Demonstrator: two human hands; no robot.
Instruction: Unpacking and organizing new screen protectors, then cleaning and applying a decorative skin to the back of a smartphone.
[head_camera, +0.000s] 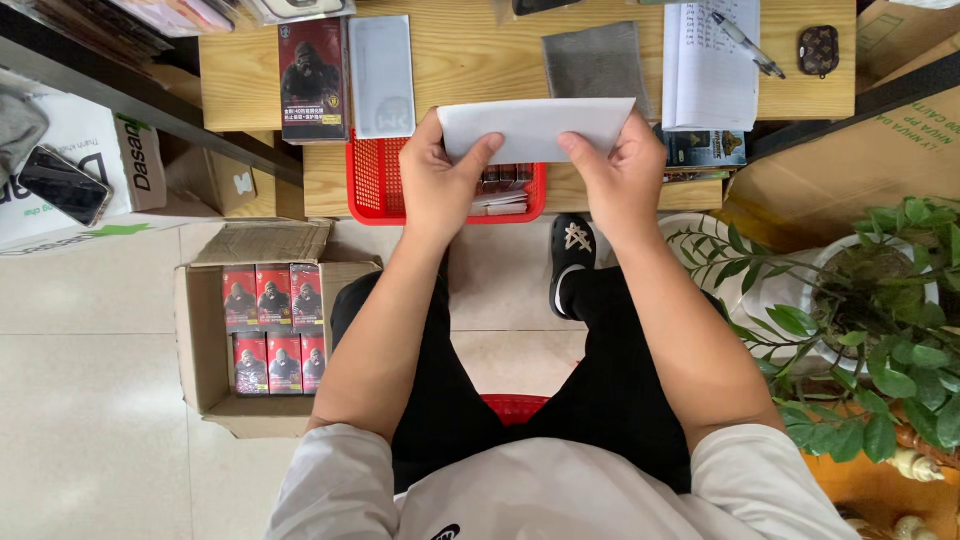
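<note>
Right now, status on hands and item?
Left hand and right hand both gripping white envelope. Held above red basket. Nothing obstructing.

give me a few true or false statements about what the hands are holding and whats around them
1. Both hands hold one white envelope. True: left hand and right hand grip opposite ends.
2. The basket under the envelope is blue. False: the basket is red.
3. A cardboard box of small red packs sits on the floor. True.
4. The pen lies on the floor. False: the pen rests on white paper on the table.
</note>
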